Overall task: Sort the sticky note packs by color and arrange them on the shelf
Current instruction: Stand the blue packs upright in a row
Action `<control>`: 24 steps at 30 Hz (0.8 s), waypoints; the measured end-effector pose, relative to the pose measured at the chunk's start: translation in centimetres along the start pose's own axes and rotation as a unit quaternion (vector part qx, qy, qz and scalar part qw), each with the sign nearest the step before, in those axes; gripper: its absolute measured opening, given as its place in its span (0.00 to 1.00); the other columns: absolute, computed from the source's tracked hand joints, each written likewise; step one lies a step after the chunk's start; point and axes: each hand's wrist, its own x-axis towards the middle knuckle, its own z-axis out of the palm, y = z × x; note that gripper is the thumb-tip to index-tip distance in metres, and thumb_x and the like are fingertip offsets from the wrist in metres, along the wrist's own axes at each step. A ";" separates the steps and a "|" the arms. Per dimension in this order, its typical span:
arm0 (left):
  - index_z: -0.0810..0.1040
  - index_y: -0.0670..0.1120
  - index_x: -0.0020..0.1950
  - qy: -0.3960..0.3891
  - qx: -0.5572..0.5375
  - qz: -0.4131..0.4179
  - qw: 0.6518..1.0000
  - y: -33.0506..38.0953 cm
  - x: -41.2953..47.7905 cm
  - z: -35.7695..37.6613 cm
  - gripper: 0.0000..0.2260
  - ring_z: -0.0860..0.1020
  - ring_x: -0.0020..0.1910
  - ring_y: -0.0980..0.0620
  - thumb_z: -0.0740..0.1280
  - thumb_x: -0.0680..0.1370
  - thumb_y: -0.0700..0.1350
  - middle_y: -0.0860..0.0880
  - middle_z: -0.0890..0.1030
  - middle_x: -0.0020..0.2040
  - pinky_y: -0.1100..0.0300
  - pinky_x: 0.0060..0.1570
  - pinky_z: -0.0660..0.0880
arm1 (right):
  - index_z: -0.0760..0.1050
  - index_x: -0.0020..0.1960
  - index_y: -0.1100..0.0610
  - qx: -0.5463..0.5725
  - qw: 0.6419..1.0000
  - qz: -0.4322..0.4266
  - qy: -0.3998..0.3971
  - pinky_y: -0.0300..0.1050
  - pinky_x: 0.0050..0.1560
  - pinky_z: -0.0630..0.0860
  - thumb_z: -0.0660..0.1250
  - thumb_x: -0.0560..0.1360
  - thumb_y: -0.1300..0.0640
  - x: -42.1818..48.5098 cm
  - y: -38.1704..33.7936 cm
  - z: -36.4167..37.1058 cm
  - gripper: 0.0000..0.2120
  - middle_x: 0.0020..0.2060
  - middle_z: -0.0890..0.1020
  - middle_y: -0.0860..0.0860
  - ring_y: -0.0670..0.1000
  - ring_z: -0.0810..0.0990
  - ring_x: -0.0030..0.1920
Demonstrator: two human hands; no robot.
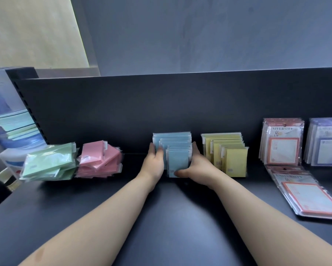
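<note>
One dark shelf point(180, 217), blue packs point(177, 160) upright, held between left hand point(155, 164), right hand point(195, 167)

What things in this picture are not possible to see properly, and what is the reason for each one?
Head view only:
1. Blue packs: the rear ones are hidden behind the front ones. The left hand and right hand grip the row and cover its sides, so no count is possible.
2. Print on the yellow packs: too small to read.
3. Pink pile and green pile: blurred.
4. Purple packs: cut off by the right edge.
</note>
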 end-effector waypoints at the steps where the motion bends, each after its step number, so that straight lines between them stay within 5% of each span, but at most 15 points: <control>1: 0.58 0.52 0.76 -0.006 0.006 0.007 1.000 0.0 -0.1 0.1 0.27 0.67 0.70 0.53 0.55 0.79 0.59 0.52 0.69 0.72 0.52 0.72 0.62 | 0.56 0.69 0.52 0.001 1.000 -0.006 -0.002 0.30 0.45 0.74 0.77 0.63 0.61 0.2 0.1 0.0 0.42 0.55 0.78 0.46 0.46 0.78 0.57; 7: 0.51 0.48 0.78 0.012 0.039 0.043 0.998 0.3 -0.5 0.4 0.25 0.61 0.72 0.56 0.53 0.83 0.53 0.54 0.61 0.74 0.63 0.69 0.56 | 0.59 0.66 0.48 -0.005 0.999 -0.033 0.003 0.25 0.46 0.70 0.76 0.65 0.61 0.4 0.5 0.2 0.38 0.56 0.77 0.43 0.42 0.77 0.56; 11: 0.53 0.43 0.77 0.118 0.090 0.057 0.987 -0.4 -0.4 0.1 0.27 0.59 0.74 0.47 0.59 0.81 0.45 0.44 0.59 0.75 0.54 0.73 0.56 | 0.57 0.67 0.48 -0.021 0.999 -0.037 0.008 0.26 0.46 0.70 0.76 0.65 0.59 0.2 0.8 0.0 0.39 0.55 0.77 0.42 0.42 0.76 0.56; 15: 0.63 0.42 0.70 0.158 0.112 0.093 0.977 -0.9 -0.6 0.0 0.24 0.72 0.57 0.45 0.65 0.75 0.39 0.42 0.70 0.58 0.55 0.57 0.70 | 0.51 0.73 0.49 -0.026 0.999 -0.033 -0.003 0.24 0.45 0.70 0.77 0.65 0.57 -0.2 0.6 -0.3 0.46 0.57 0.77 0.42 0.41 0.76 0.56; 18: 0.65 0.43 0.65 0.150 0.116 0.121 0.974 -0.7 -0.8 0.1 0.21 0.73 0.48 0.47 0.67 0.74 0.40 0.44 0.72 0.52 0.61 0.46 0.68 | 0.52 0.73 0.50 -0.032 0.999 -0.038 -0.005 0.20 0.44 0.69 0.77 0.65 0.58 -0.1 0.7 -0.3 0.45 0.57 0.76 0.42 0.40 0.75 0.56; 24: 0.65 0.43 0.65 0.132 0.131 0.137 0.973 -0.9 -0.7 0.3 0.20 0.73 0.45 0.47 0.66 0.75 0.42 0.44 0.74 0.50 0.59 0.44 0.69 | 0.47 0.76 0.50 -0.032 0.999 -0.041 -0.014 0.40 0.63 0.72 0.76 0.64 0.56 0.2 1.0 -0.1 0.51 0.62 0.75 0.42 0.42 0.74 0.62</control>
